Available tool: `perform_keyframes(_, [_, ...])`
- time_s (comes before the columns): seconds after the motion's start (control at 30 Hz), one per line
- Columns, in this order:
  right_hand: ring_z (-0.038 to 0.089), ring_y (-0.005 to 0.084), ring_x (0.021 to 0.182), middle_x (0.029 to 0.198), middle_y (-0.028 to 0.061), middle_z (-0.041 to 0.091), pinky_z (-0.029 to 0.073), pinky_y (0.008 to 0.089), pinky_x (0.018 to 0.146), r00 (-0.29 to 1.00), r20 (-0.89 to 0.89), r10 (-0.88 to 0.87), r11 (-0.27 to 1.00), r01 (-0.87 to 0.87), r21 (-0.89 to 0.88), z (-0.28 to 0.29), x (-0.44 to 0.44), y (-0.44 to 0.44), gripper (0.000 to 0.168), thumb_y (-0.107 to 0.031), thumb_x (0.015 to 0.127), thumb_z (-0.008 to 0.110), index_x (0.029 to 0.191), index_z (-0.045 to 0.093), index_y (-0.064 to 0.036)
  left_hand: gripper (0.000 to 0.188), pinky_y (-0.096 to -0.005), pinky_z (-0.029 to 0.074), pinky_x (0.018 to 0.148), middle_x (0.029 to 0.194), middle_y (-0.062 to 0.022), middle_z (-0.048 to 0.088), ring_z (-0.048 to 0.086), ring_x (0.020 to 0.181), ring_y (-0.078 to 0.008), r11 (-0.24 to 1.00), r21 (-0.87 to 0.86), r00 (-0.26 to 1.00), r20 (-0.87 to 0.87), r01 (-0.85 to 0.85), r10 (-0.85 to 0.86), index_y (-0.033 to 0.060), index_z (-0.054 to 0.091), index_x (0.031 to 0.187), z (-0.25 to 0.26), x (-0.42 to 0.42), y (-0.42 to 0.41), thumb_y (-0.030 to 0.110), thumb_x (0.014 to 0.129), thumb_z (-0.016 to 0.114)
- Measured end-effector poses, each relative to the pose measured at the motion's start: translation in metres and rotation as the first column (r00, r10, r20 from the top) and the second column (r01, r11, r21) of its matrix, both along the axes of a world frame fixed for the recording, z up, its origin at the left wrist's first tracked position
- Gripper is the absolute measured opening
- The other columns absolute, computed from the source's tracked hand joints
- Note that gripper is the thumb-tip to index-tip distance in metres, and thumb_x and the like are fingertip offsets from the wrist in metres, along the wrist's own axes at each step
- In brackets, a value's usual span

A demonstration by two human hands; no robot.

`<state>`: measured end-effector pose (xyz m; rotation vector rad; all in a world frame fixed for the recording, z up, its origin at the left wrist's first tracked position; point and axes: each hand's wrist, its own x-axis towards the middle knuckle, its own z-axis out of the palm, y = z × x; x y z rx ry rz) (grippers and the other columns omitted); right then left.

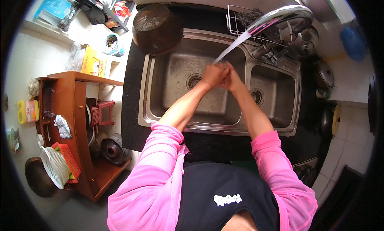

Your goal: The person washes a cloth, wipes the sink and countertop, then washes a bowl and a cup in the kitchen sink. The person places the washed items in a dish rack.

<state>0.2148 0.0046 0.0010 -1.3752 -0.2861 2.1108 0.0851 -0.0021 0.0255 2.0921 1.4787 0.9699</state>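
Observation:
My left hand (212,75) and my right hand (230,78) are pressed together above the large basin of a stainless-steel double sink (174,81). A stream of water (231,48) runs from the curved chrome faucet (279,16) and meets my hands at the knuckles. My fingers overlap, and the palms are hidden, so whether anything lies between them cannot be told. Below and left of my hands is the drain strainer (194,81). The smaller basin (274,81), with its own drain (257,96), lies to the right.
A dark, blackened wok (157,30) leans over the sink's back-left corner. Behind the faucet stands a wire rack (232,21) with dark scouring material. A lidded pot (324,74) sits at the right. Left of the black counter (132,111) is a wooden cabinet (64,96) with cookware inside.

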Motion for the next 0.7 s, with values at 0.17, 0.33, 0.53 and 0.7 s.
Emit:
perform_keyframes(0.17, [0.037,0.0269,0.116,0.133,0.011,0.03,0.038,0.0483,0.088,0.949,0.302,0.096,0.951,-0.176,0.252,0.011,-0.038,-0.018,0.083,-0.067,0.074,0.05,0.134,0.03,-0.013,0.026,-0.0386,0.044,0.053,0.058,-0.0154,0.058,0.059,0.054,-0.0262,0.862,-0.323,0.795,0.353,-0.391,0.493,-0.0006,0.059,0.067,-0.022,-0.014,0.013,0.023,0.078,0.059])
perform_keyframes(0.33, [0.042,0.027,0.111,0.126,0.0138,0.039,0.041,0.0392,0.084,0.748,0.635,-0.194,0.731,-0.321,0.602,0.016,-0.075,-0.028,0.065,-0.043,0.074,0.065,0.121,0.043,-0.003,0.028,-0.0352,0.043,0.058,0.056,-0.0107,0.057,0.053,0.055,-0.0173,0.637,-0.747,0.228,0.597,-0.193,0.769,-0.0035,0.061,0.068,-0.046,-0.039,0.017,0.022,0.08,0.058])
perform_keyframes(0.53, [0.055,0.0222,0.061,0.07,0.0116,0.057,0.044,0.0387,0.059,0.762,0.585,-0.277,0.894,-0.019,0.448,-0.018,-0.06,0.01,0.032,-0.026,0.076,0.065,0.078,0.058,0.005,0.029,-0.0329,0.039,0.05,0.061,-0.0063,0.057,0.049,0.054,-0.0136,0.662,-0.737,0.434,0.557,-0.135,0.708,-0.0009,0.059,0.065,-0.035,-0.033,0.004,0.025,0.078,0.064])
perform_keyframes(0.7, [0.053,0.0189,0.057,0.07,0.0097,0.057,0.043,0.0368,0.055,0.882,0.281,-0.377,0.924,0.339,0.177,-0.046,-0.027,0.035,0.027,-0.02,0.083,0.056,0.076,0.058,0.005,0.029,-0.0311,0.037,0.046,0.061,-0.0028,0.056,0.05,0.054,-0.0116,0.742,-0.667,0.684,0.506,-0.075,0.525,0.0008,0.058,0.062,0.0,-0.018,0.003,0.025,0.075,0.069])
